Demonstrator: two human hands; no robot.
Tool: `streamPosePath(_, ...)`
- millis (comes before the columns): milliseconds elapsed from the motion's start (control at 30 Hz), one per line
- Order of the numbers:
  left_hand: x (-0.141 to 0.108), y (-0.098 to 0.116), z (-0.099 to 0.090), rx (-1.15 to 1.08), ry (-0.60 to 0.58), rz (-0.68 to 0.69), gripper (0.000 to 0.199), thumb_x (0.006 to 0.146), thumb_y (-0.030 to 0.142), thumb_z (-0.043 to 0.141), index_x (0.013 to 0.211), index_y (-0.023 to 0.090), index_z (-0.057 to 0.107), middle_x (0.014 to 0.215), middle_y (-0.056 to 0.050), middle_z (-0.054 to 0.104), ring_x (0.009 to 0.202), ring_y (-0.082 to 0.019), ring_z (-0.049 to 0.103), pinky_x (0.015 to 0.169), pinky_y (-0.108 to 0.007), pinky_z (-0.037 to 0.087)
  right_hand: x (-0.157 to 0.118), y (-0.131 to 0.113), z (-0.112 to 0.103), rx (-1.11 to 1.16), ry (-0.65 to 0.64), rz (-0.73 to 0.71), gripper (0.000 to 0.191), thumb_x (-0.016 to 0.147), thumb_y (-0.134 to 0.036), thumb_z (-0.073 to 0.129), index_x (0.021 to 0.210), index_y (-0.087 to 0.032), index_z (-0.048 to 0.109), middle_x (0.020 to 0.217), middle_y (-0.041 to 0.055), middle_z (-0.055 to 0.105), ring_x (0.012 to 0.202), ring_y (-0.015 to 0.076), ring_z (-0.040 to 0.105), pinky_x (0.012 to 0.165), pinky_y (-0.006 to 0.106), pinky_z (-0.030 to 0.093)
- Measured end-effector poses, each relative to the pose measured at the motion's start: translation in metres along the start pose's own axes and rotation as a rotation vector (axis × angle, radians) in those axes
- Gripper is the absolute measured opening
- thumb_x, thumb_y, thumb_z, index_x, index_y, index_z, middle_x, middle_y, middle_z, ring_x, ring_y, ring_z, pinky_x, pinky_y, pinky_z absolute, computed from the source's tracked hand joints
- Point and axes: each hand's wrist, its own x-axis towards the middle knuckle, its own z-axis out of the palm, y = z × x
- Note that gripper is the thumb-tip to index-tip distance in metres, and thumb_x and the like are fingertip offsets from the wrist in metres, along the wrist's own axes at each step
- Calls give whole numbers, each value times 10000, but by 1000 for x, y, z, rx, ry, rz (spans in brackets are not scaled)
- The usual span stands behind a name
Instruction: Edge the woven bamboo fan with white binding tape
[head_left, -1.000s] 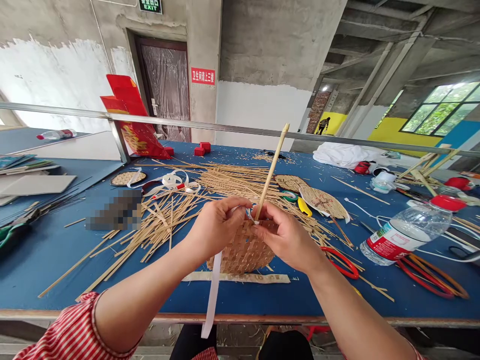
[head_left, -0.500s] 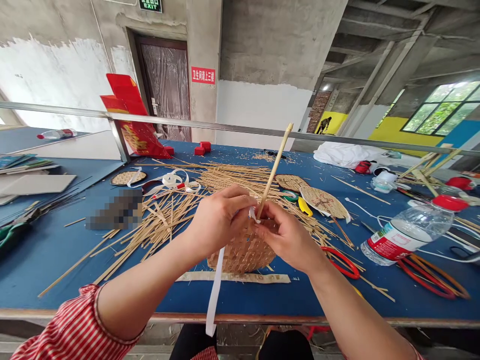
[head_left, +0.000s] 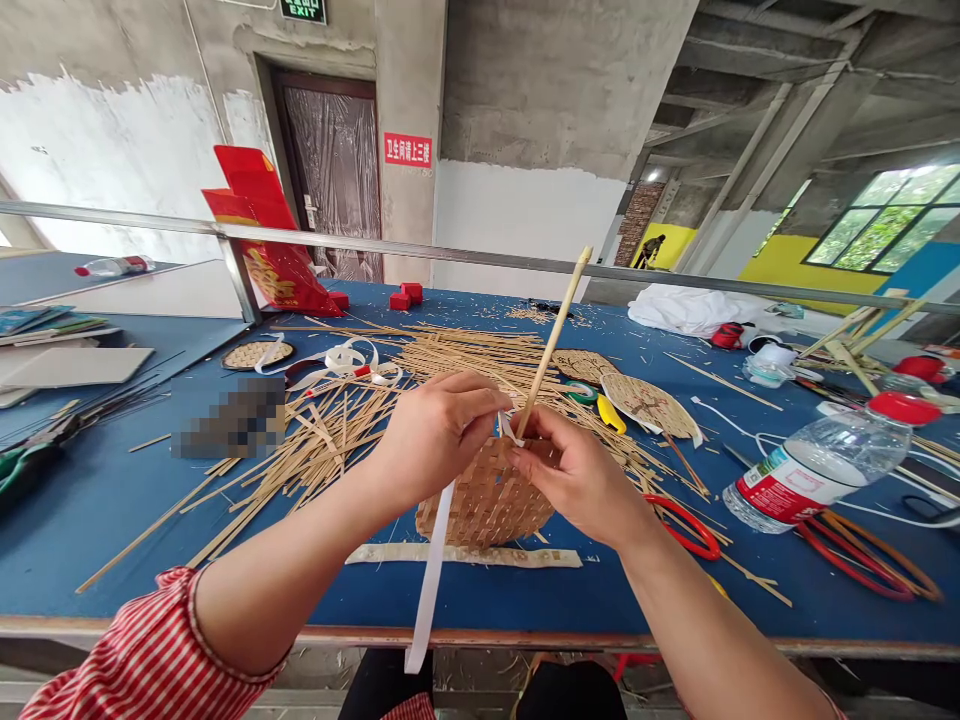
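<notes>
A woven bamboo fan (head_left: 491,500) stands with its handle (head_left: 556,335) pointing up and leaning right. At the base of that handle, my right hand (head_left: 577,470) is closed, thumb and fingers pinching the fan. My left hand (head_left: 450,430) is closed on a white ribbon (head_left: 431,590), whose loose end hangs past the table's front edge. Near the handle's base the ribbon passes between both hands. My fingers hide part of the fan's upper edge. A pale flat strip (head_left: 517,557) lies on the table just in front of the fan.
Several thin bamboo strips (head_left: 337,430) spread across the blue table (head_left: 285,600). Two woven fan pieces (head_left: 651,405), a yellow-handled tool (head_left: 610,414) and a water bottle (head_left: 821,460) are to the right. Red-handled scissors (head_left: 686,527) lie nearer. A metal rail (head_left: 480,257) crosses behind.
The fan's handle tilts slightly further right. The ribbon's hanging end has swung a little left. Both hands stay in nearly the same place.
</notes>
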Motion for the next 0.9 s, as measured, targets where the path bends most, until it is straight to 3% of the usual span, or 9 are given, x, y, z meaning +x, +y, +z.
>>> streamPosePath(100,1,2,-3,-97,-42,-47,236,778,122,406,863,179,619,866,-32,615,810,-136,548,731,-252,424,-1,1,0,17,20,-8,115,751,-173,492,855,-213,464,820,7,567,769,138,538,662,230,428)
streamPosePath(233,-5,2,-14,-314,-256,-297,219,788,184,401,877,195,601,793,1,609,660,-103,545,577,-203,422,-3,1,-1,18,24,-2,141,749,-165,497,871,-221,453,846,6,564,791,134,544,668,225,434)
streamPosePath(333,-12,0,-22,-459,-356,-328,290,760,240,470,1044,231,529,939,-15,600,786,-128,554,633,-216,429,-4,-1,-2,-2,24,11,133,753,-166,494,863,-220,445,835,5,558,785,132,548,667,225,439)
streamPosePath(433,-17,-1,-21,-481,-342,-358,479,675,249,576,1138,240,451,1035,-33,574,864,-149,541,706,-239,422,-5,-3,-1,-20,23,25,132,754,-165,487,867,-217,442,826,11,560,770,136,553,665,238,447)
streamPosePath(633,-14,3,2,-443,-329,-482,154,681,243,535,811,175,582,690,23,568,615,-108,490,550,-205,374,-5,-5,2,21,12,-4,140,759,-165,479,882,-219,438,874,27,584,825,153,564,719,273,455)
streamPosePath(900,-16,6,10,-489,-270,-553,126,687,272,507,715,164,566,565,52,474,511,-77,390,498,-191,311,-6,-7,2,-26,33,-44,134,754,-135,484,859,-215,459,840,4,580,801,132,558,695,228,435)
